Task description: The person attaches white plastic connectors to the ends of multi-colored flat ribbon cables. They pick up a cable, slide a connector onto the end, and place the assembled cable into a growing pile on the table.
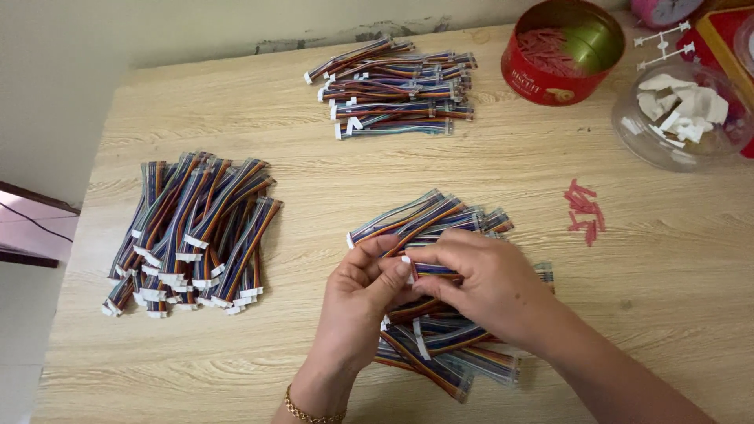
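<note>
Three heaps of ribbon cables sit on the table (314, 180): one heap (192, 232) out at the left, another heap (397, 85) at the far edge, and the third heap (448, 314) near the front, right under the left hand (357, 302) and right hand (483, 279), which meet over it. Far right, a round tin (561, 55) holds small clips, a clear bowl (679, 118) beside it holds plastic pieces, and loose clips (585, 210) lie in front of the tin.
</note>
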